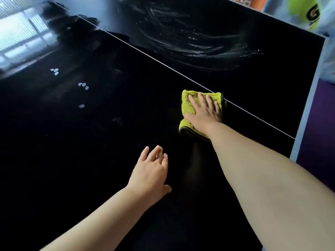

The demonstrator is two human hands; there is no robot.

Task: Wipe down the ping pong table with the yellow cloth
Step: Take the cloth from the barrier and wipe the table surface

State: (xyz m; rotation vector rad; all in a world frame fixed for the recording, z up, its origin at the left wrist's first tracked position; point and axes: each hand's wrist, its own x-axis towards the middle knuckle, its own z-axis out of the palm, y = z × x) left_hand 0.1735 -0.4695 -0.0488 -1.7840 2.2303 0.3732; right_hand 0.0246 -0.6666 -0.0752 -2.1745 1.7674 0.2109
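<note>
The ping pong table [90, 142] is glossy black with a thin white centre line running from upper left to lower right. A folded yellow cloth [188, 107] with a dark hem lies on the table just left of that line. My right hand [204, 111] presses flat on the cloth, fingers straight and spread. My left hand [152, 171] rests flat on the bare table nearer to me, fingers straight, holding nothing. Wet swirl streaks [195, 42] mark the far half of the table.
The table's pale edge [308, 98] runs down the right side, with purple floor [319, 138] beyond it. A bright yellow-green object [304, 11] with a black logo stands past the far right corner. Window light reflects at the upper left.
</note>
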